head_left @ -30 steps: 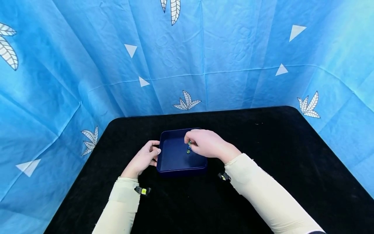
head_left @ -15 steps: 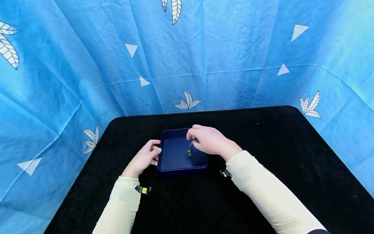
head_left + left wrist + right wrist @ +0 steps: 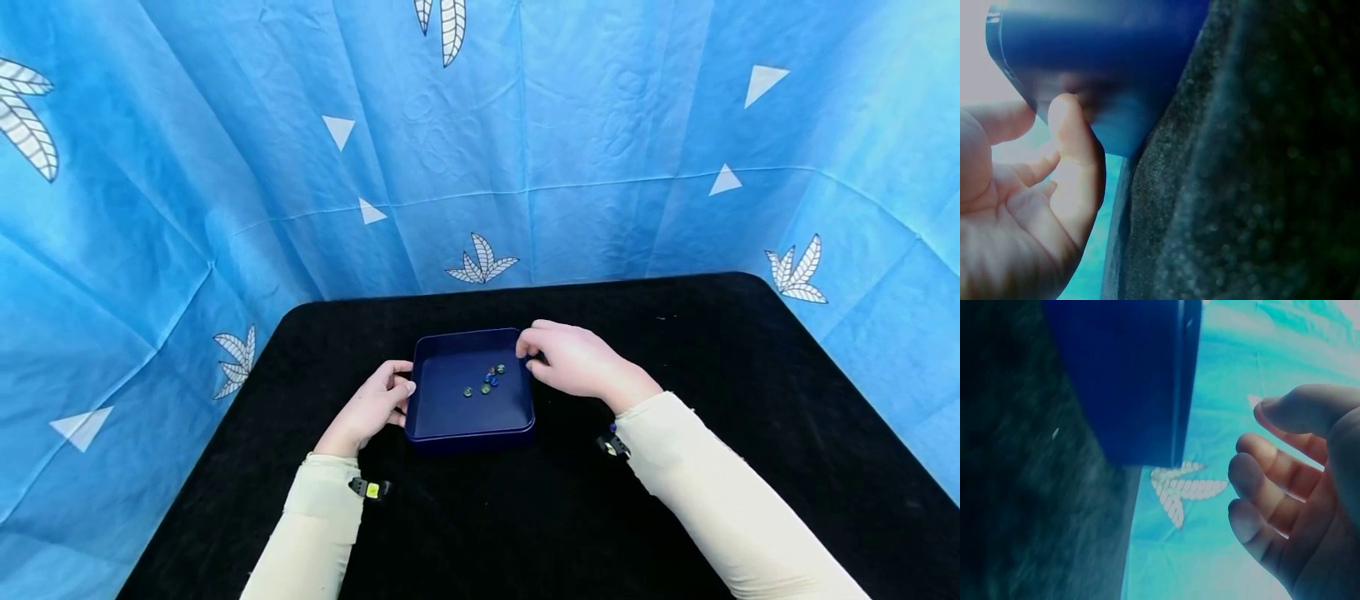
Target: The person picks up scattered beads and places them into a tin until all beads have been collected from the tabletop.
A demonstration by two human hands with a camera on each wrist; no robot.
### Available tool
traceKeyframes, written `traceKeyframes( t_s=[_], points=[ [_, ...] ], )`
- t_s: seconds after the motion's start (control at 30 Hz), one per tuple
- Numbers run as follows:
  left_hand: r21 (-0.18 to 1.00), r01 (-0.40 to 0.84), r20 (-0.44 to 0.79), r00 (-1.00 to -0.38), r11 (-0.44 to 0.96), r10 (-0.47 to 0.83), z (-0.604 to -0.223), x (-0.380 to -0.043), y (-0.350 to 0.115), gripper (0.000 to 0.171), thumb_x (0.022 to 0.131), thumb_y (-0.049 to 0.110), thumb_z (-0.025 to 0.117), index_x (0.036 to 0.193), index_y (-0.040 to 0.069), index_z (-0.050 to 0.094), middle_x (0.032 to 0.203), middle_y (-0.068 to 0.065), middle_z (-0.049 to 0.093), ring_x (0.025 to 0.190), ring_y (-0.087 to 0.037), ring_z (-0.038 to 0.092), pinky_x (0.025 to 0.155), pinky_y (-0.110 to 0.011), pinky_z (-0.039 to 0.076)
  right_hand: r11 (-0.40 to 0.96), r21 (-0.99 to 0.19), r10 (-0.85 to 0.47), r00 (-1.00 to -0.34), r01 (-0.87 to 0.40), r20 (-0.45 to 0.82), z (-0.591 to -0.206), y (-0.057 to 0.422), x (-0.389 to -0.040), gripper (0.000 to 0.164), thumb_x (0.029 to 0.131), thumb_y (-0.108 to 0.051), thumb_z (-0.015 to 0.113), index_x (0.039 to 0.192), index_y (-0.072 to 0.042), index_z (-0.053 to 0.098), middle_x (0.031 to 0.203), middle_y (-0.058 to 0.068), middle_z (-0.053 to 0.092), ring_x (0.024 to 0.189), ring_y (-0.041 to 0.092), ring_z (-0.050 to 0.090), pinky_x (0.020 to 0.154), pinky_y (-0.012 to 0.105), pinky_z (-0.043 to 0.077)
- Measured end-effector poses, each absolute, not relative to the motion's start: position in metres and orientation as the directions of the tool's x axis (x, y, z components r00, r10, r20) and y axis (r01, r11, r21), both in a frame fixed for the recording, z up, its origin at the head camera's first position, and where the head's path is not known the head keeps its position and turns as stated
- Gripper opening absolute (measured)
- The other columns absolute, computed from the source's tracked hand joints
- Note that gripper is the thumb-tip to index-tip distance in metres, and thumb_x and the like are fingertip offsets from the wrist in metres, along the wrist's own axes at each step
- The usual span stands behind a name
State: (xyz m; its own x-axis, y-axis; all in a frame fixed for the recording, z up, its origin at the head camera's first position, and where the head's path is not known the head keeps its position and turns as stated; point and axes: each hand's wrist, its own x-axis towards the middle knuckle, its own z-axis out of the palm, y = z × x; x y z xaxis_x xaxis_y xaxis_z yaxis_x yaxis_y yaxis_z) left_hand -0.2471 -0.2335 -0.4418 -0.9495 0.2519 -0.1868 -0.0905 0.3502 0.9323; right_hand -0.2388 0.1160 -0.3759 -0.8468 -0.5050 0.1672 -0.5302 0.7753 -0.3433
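Note:
Several small glass marbles (image 3: 485,388), green, blue and one reddish, lie loose on the floor of a shallow dark blue square tray (image 3: 442,417). My left hand (image 3: 372,406) is at the tray's left side, fingers relaxed and thumb at the wall. The left wrist view shows the thumb tip (image 3: 1065,109) against the outer face of that wall. My right hand (image 3: 573,360) hovers at the tray's far right corner, its fingertips overlapping the rim in the head view. Its loosely bent fingers (image 3: 1247,475) hold nothing in the right wrist view, apart from the tray's wall.
A black cloth-covered table (image 3: 675,367) with rounded far corners carries the tray. Blue curtains (image 3: 600,167) with white leaf and triangle prints hang behind and on both sides. Tiny pale specks (image 3: 666,317) dot the cloth at the far right.
My right hand has moved right from over the marbles to the tray's right edge. The marbles have rolled and spread out a little, one toward the left. My left hand stays put.

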Motion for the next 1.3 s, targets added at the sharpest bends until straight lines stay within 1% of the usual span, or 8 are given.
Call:
traceKeyframes(
  t_s=[0.13, 0.33, 0.57, 0.67, 0.8, 0.93, 1.1, 1.3],
  points=[
    [0.932, -0.086, -0.183, -0.950, 0.351, 0.253, -0.442, -0.245, -0.232, 0.045, 0.106, 0.014, 0.050, 0.148, 0.004, 0.039, 0.114, -0.022, 0.054, 0.082, -0.029, 0.060, 0.063, -0.034, 0.056, 0.794, -0.347, -0.481, -0.865, -0.500, 0.145, -0.383, 0.132, -0.236, 0.014, 0.095, -0.018, 0.065, 0.107, -0.023, 0.070, 0.099, -0.010, 0.058, 0.082, 0.009, 0.057, 0.078, 0.036, 0.052],
    [0.931, -0.088, -0.181, -0.954, 0.355, 0.239, -0.442, -0.244, -0.232, 0.044, 0.106, 0.014, 0.050, 0.147, 0.005, 0.040, 0.113, -0.021, 0.055, 0.082, -0.029, 0.061, 0.063, -0.034, 0.056, 0.800, -0.357, -0.468, -0.874, -0.482, 0.129, -0.393, 0.159, -0.226, 0.015, 0.094, -0.019, 0.067, 0.107, -0.024, 0.069, 0.100, -0.007, 0.060, 0.081, 0.009, 0.057, 0.077, 0.037, 0.051],
    [0.933, -0.082, -0.178, -0.951, 0.350, 0.252, -0.441, -0.245, -0.232, 0.044, 0.106, 0.013, 0.050, 0.147, 0.005, 0.039, 0.115, -0.021, 0.053, 0.080, -0.027, 0.061, 0.064, -0.035, 0.056, 0.797, -0.366, -0.487, -0.870, -0.480, 0.080, -0.405, 0.187, -0.211, 0.017, 0.093, -0.019, 0.069, 0.109, -0.019, 0.070, 0.099, -0.006, 0.060, 0.083, 0.012, 0.059, 0.079, 0.040, 0.051],
    [0.935, -0.080, -0.176, -0.951, 0.345, 0.255, -0.441, -0.247, -0.233, 0.044, 0.106, 0.014, 0.050, 0.147, 0.005, 0.039, 0.114, -0.022, 0.053, 0.080, -0.027, 0.060, 0.063, -0.035, 0.056, 0.790, -0.371, -0.503, -0.862, -0.487, 0.060, -0.408, 0.195, -0.206, 0.016, 0.092, -0.020, 0.071, 0.108, -0.019, 0.070, 0.098, -0.006, 0.061, 0.084, 0.013, 0.060, 0.079, 0.040, 0.051],
    [0.937, -0.080, -0.175, -0.949, 0.340, 0.260, -0.441, -0.246, -0.234, 0.045, 0.106, 0.014, 0.050, 0.148, 0.003, 0.038, 0.115, -0.023, 0.053, 0.081, -0.028, 0.060, 0.062, -0.034, 0.056, 0.773, -0.376, -0.535, -0.843, -0.511, 0.045, -0.412, 0.201, -0.199, 0.016, 0.090, -0.021, 0.074, 0.105, -0.020, 0.070, 0.096, -0.008, 0.061, 0.083, 0.011, 0.059, 0.077, 0.038, 0.051],
    [0.935, -0.080, -0.177, -0.950, 0.345, 0.259, -0.437, -0.244, -0.232, 0.046, 0.106, 0.013, 0.049, 0.149, 0.002, 0.036, 0.116, -0.025, 0.052, 0.082, -0.030, 0.060, 0.062, -0.033, 0.055, 0.769, -0.350, -0.561, -0.827, -0.534, 0.029, -0.416, 0.203, -0.194, 0.017, 0.089, -0.021, 0.076, 0.104, -0.021, 0.069, 0.094, -0.010, 0.059, 0.082, 0.008, 0.057, 0.076, 0.037, 0.050],
    [0.932, -0.082, -0.178, -0.952, 0.353, 0.249, -0.440, -0.247, -0.234, 0.045, 0.106, 0.014, 0.050, 0.148, 0.005, 0.039, 0.113, -0.021, 0.053, 0.081, -0.028, 0.060, 0.063, -0.035, 0.056, 0.781, -0.304, -0.574, -0.819, -0.546, -0.004, -0.419, 0.203, -0.191, 0.018, 0.087, -0.020, 0.077, 0.103, -0.023, 0.068, 0.090, -0.014, 0.055, 0.076, 0.005, 0.052, 0.072, 0.035, 0.049],
    [0.929, -0.085, -0.182, -0.953, 0.361, 0.243, -0.441, -0.247, -0.234, 0.043, 0.106, 0.015, 0.050, 0.147, 0.007, 0.040, 0.113, -0.019, 0.054, 0.082, -0.028, 0.060, 0.065, -0.037, 0.056, 0.781, -0.263, -0.595, -0.803, -0.566, -0.039, -0.424, 0.202, -0.190, 0.019, 0.087, -0.016, 0.078, 0.101, -0.023, 0.068, 0.089, -0.013, 0.055, 0.074, 0.005, 0.052, 0.070, 0.034, 0.050]
  ],
)
